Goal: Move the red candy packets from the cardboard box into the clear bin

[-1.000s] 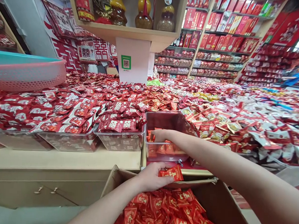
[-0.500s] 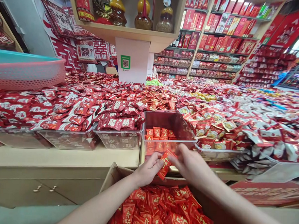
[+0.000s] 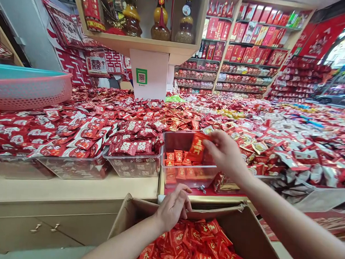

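My right hand (image 3: 224,150) pinches a red candy packet (image 3: 198,146) with gold lettering, held upright over a clear plastic bin (image 3: 190,171). Small red packets (image 3: 178,157) stand in rows inside that bin, toward its left. Lower down, my left hand (image 3: 175,207) hovers over the near side of the bin with nothing in it, its fingers loosely bent and apart. Beneath it an open cardboard box (image 3: 256,238) holds a heap of the same red packets (image 3: 205,240).
Clear bins heaped with wrapped sweets (image 3: 135,143) flank the bin on the left, and more sweets (image 3: 296,160) lie to the right. A pink basket (image 3: 32,90) stands at the left. Above the back hangs a wooden shelf (image 3: 153,42) over a white panel (image 3: 151,76).
My right hand has lifted the red packet up and forward over the bin. My left hand has let go of it and dropped toward the box. The view has shifted slightly.
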